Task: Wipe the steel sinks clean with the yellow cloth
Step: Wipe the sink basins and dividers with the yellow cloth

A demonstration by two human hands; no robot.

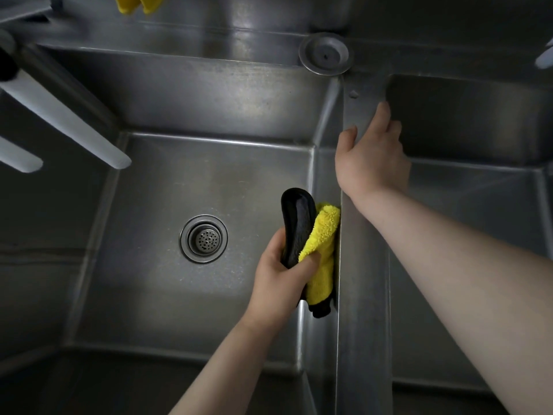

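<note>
Large left steel sink basin (167, 187) fills most of the view; round perforated drain strainer (204, 238) is set in its floor, left of centre. Second steel basin (466, 127) is seen to the right, separated by a flat steel divider ledge (363, 265) running front to back. Pale tubular faucet spouts (68, 118) reach in over the left basin's far-left corner. A round steel cap (325, 53) sits on the back rim where the divider meets it. Another scrap of yellow fabric (134, 3) is cut off by the top edge; what it is cannot be told.

Right hand (372, 157) is laid on the divider's far end, fingers hooked over its right edge, nothing held; it is judged to be a brace.

Left hand (284, 274) is wrapped round the folded yellow microfibre cloth with black backing (321, 235), thumb across the yellow face. Cloth is pressed against the left basin's right wall, just below the divider edge, a black lobe standing up above the fist.

Handling, judged: cloth is soft, light, limp and plush, probably damp; no breakage risk. It is best held bunched mid-fold as here, palm behind the pad so pressure is spread; loose ends are likely to flap and drag. Steel wall is slick, so firm pressure is wanted.
</note>
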